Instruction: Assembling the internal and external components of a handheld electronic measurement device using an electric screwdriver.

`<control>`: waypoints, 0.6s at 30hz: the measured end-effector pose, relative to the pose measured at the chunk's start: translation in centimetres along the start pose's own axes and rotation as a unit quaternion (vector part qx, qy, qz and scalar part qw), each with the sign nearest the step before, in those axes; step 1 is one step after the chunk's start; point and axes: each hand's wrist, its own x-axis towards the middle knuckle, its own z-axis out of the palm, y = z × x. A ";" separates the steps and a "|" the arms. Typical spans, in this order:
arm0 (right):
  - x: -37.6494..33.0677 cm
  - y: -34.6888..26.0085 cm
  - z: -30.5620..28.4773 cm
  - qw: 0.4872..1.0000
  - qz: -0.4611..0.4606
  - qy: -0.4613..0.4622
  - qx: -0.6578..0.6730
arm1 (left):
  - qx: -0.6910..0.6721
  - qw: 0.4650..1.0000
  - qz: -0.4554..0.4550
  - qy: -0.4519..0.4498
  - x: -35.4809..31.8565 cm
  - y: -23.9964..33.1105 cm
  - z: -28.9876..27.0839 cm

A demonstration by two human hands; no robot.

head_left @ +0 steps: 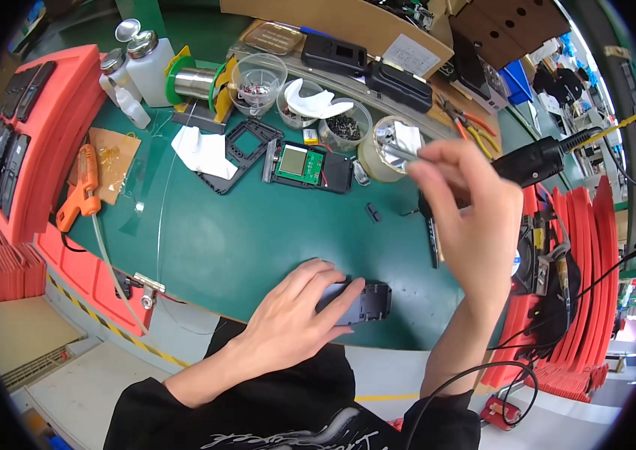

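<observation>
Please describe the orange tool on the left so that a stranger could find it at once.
Start at the green mat and go to its left edge, beside the red foam tray. The orange glue gun lies on brown card, the only orange pistol-shaped thing there.

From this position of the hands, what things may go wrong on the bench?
1. The left hand presses the small black housing close to the mat's near edge; it might slide off.
2. The right hand holds a thin metal tool raised above the open circuit board and the cups of small parts; a slip might scratch or scatter them.
</observation>
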 end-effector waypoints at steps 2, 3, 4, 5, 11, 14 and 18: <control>2.1 -0.2 0.1 0.999 -0.024 -0.014 -0.046 | 0.005 1.000 0.001 -0.004 0.0 -0.1 -0.1; 2.5 -0.6 0.0 0.998 -0.024 -0.019 -0.048 | 0.007 1.000 0.000 -0.007 0.0 -0.2 -0.1; 2.6 -1.3 -0.5 0.997 -0.016 -0.030 -0.064 | 0.001 1.000 0.000 -0.007 0.1 -0.3 -0.1; 2.5 -1.9 -0.9 0.996 -0.007 -0.042 -0.081 | 0.001 1.000 0.000 -0.006 0.1 -0.4 -0.1; -3.1 -1.8 -0.8 0.964 0.120 -0.229 -0.064 | 0.001 1.000 0.005 -0.027 0.6 -1.0 0.2; -4.4 0.4 0.6 0.941 0.176 -0.287 -0.026 | 0.004 0.999 0.002 -0.035 0.5 -1.2 0.5; -3.7 1.8 1.2 0.943 0.203 -0.257 0.059 | 0.014 0.998 0.002 -0.057 0.8 -1.3 0.2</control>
